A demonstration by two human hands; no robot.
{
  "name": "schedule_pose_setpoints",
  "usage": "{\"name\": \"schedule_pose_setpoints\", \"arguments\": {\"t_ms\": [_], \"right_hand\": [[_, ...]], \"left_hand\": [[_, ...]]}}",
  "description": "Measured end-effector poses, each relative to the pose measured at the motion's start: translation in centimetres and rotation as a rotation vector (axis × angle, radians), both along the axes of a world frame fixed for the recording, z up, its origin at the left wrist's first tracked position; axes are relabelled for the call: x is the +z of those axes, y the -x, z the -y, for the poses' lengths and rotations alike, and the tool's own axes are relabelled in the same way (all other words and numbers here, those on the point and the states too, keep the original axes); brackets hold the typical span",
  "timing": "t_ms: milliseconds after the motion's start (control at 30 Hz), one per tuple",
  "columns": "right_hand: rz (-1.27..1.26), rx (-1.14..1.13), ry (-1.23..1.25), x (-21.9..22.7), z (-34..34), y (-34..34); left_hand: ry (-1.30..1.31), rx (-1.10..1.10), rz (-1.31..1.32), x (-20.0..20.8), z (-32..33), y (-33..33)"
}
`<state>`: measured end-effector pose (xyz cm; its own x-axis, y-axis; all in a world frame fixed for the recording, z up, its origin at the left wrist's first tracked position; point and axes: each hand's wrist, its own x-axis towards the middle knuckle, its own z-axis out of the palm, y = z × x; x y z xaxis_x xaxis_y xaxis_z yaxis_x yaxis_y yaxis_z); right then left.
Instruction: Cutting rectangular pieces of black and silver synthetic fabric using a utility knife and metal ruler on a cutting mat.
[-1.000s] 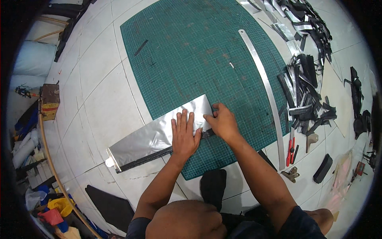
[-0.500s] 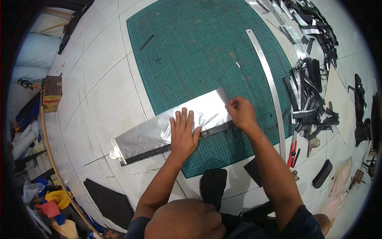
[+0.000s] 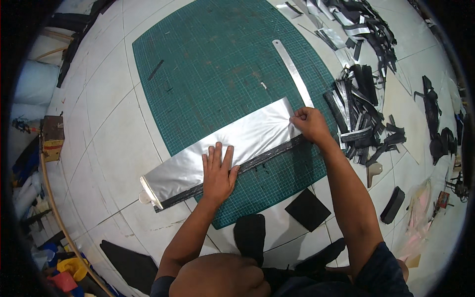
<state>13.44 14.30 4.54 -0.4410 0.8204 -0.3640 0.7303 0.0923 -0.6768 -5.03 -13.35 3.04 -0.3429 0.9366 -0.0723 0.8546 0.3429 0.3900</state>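
Note:
A long silver sheet with a black strip along its near edge lies across a green cutting mat. My left hand presses on it near the middle, fingers spread and pointing away from me. At the sheet's right end, my right hand pinches the edge between thumb and fingers, and creases fan out from that grip. A metal bulldog clip bites the left end, which lies past the mat over the floor tiles. Part of a steel ruler shows beyond my right hand; its nearer part is hidden.
Black and silver offcuts are heaped right of the mat. A black square piece lies near my foot, and a dark oblong block farther right. Coloured cloths and bags crowd the lower left, behind a bent pole.
The silver sheet and clip have shifted right and away over the mat, both hands moving along. The sheet and my right arm now cover the ruler's near part. My view has shifted too.

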Motion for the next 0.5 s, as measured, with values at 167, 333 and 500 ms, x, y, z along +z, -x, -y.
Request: {"name": "schedule_pose_setpoints", "arguments": {"t_ms": [167, 333, 500], "right_hand": [[-0.033, -0.026, 0.021, -0.4, -0.4, -0.2], [-0.032, -0.053, -0.057, 0.6, -1.1, -2.1], [-0.104, -0.162, -0.196, 3.0, 0.0, -6.7]], "left_hand": [[0.060, -0.012, 0.000, 0.3, -0.4, 0.1], [-0.023, -0.131, -0.093, 1.2, -1.7, -0.3], [0.035, -0.222, -0.035, 3.3, -3.1, 1.6]]}}
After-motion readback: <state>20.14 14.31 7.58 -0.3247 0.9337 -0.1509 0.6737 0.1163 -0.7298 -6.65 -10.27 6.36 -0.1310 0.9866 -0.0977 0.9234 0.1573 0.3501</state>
